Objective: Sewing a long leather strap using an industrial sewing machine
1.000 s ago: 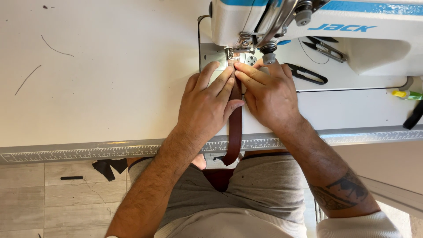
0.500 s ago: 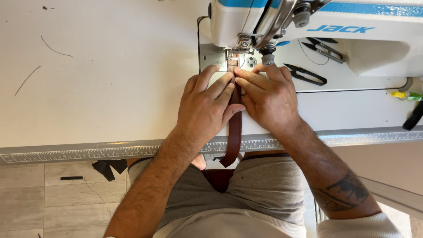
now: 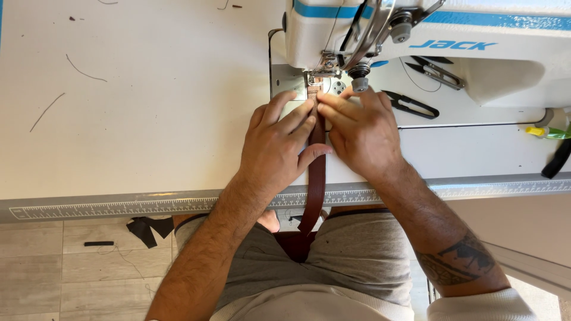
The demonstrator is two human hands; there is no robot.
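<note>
Fingertips first: the left hand [image 3: 275, 148] lies flat with its fingers stretched forward and close together, pressing down on the brown leather strap [image 3: 316, 178] just left of its centre line, the thumb hooked across the strap lower down. The right hand [image 3: 363, 132] mirrors it from the other side, fingers long and narrow, tips meeting the left ones right on the strap, just in front of the presser foot [image 3: 314, 86]. Neither hand is wrapped around anything; both are pinning the strap to the bed of the machine.

The strap runs straight from under the foot, between the two hands, over the table's front edge with its printed ruler strip [image 3: 119, 205], and drops into the lap, onto the grey shorts [image 3: 357, 255].

Outward now: the white and blue sewing machine [image 3: 476, 35] fills the top right. A pair of black thread snips [image 3: 410, 104] lies just right of the right hand on the machine bed, a second pair [image 3: 437, 70] further back. The white table [image 3: 148, 119] carries a few loose threads [image 3: 83, 70]. On the tiled floor below left, a black scrap [image 3: 148, 229] and a small dark stick [image 3: 98, 243]
</note>
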